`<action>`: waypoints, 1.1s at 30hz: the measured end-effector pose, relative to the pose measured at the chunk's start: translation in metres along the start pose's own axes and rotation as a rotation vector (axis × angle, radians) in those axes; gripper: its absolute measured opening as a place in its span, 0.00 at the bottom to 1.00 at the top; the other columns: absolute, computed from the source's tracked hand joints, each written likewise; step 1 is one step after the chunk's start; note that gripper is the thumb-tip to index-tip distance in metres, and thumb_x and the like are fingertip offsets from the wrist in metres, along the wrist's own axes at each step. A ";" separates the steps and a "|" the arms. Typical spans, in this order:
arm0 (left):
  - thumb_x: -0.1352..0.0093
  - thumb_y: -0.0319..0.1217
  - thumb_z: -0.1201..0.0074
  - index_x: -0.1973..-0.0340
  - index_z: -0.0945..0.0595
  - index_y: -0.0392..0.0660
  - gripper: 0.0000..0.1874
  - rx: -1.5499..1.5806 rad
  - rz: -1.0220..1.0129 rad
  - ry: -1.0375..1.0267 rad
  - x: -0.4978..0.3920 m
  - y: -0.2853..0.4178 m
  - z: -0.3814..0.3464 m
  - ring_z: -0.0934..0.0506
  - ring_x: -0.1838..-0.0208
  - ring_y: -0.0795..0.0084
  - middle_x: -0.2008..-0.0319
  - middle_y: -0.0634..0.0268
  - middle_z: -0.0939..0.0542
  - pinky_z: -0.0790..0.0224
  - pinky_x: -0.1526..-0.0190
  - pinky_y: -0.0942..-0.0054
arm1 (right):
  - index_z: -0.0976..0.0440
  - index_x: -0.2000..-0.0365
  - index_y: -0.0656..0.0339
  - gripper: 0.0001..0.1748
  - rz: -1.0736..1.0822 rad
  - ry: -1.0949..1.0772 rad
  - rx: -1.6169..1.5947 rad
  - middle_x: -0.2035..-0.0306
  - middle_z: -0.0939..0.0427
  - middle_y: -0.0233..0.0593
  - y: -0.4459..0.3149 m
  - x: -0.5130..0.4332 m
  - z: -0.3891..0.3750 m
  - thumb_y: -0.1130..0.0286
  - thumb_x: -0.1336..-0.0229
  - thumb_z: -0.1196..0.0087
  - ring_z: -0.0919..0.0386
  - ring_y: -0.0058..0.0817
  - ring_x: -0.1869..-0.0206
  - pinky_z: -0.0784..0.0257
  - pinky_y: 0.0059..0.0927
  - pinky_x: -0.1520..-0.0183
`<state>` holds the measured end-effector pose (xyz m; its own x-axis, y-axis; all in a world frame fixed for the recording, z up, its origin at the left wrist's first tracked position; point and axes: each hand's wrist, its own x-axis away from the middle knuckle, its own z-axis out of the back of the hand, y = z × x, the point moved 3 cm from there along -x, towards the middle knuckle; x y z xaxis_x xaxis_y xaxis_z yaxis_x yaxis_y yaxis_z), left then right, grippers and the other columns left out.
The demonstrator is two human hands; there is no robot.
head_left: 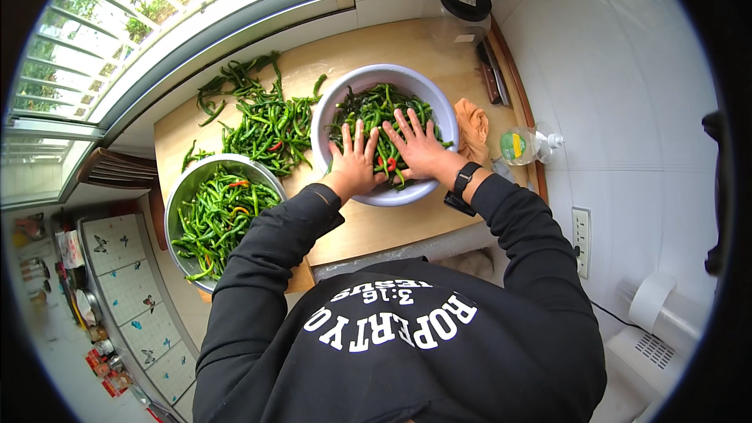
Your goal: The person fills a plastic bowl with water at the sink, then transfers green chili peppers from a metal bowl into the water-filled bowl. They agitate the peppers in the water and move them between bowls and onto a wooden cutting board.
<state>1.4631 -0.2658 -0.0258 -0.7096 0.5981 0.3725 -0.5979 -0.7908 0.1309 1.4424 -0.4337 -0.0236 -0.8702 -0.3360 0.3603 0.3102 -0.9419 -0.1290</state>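
Observation:
Both of my hands lie spread over green chili peppers in a pale lavender plastic basin. My left hand is at the basin's near left side, fingers apart, palm down on the peppers. To its right, my right hand presses flat with its fingers fanned out. Between the two hands show a few red peppers. Neither hand is closed around anything. What lies beneath the palms is hidden. At the left, a stainless steel basin is heaped with green peppers, a few of them orange-red.
Loose green peppers are spread on the wooden table beside the window. On the right are an orange cloth, a clear bottle, knives and a black-lidded jar. A white tiled wall bounds the right side.

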 end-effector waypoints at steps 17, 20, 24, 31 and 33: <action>0.39 0.50 0.39 0.27 0.51 0.49 0.52 -0.094 0.030 -0.036 0.024 -0.010 0.009 0.57 0.27 0.24 0.26 0.36 0.61 0.64 0.31 0.32 | 0.65 0.27 0.49 0.70 0.048 -0.130 -0.040 0.26 0.73 0.56 -0.008 -0.001 0.007 0.43 0.61 0.31 0.74 0.62 0.25 0.55 0.82 0.38; 0.38 0.44 0.40 0.28 0.53 0.39 0.52 0.129 0.056 -0.059 0.001 -0.002 -0.015 0.56 0.29 0.20 0.27 0.34 0.61 0.53 0.34 0.31 | 0.69 0.27 0.47 0.56 0.014 -0.046 0.063 0.25 0.74 0.53 -0.001 -0.018 -0.027 0.50 0.44 0.44 0.75 0.61 0.25 0.55 0.83 0.39; 0.38 0.44 0.42 0.28 0.50 0.40 0.49 0.166 0.060 -0.145 -0.014 -0.012 -0.015 0.50 0.30 0.22 0.28 0.32 0.58 0.50 0.32 0.41 | 0.68 0.27 0.43 0.54 0.031 -0.147 0.013 0.25 0.73 0.49 -0.004 -0.020 -0.006 0.58 0.43 0.43 0.73 0.57 0.24 0.53 0.81 0.38; 0.41 0.26 0.46 0.51 0.27 0.40 0.21 -0.135 -0.045 -0.102 0.043 -0.033 0.042 0.24 0.48 0.46 0.58 0.48 0.24 0.31 0.51 0.46 | 0.51 0.30 0.43 0.49 0.047 -0.111 -0.271 0.27 0.60 0.55 0.011 0.009 0.030 0.78 0.51 0.44 0.61 0.62 0.26 0.48 0.70 0.34; 0.41 0.24 0.46 0.53 0.27 0.39 0.19 -0.044 -0.021 -0.195 0.041 -0.037 0.034 0.22 0.52 0.46 0.60 0.46 0.23 0.28 0.53 0.50 | 0.53 0.29 0.47 0.47 0.009 -0.077 -0.254 0.27 0.60 0.59 0.020 0.010 0.022 0.71 0.48 0.42 0.60 0.63 0.27 0.49 0.68 0.34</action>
<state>1.4685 -0.2162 0.0159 -0.6137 0.5743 0.5418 -0.6305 -0.7695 0.1015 1.4482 -0.4554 -0.0028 -0.8330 -0.3529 0.4261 0.2038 -0.9118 -0.3566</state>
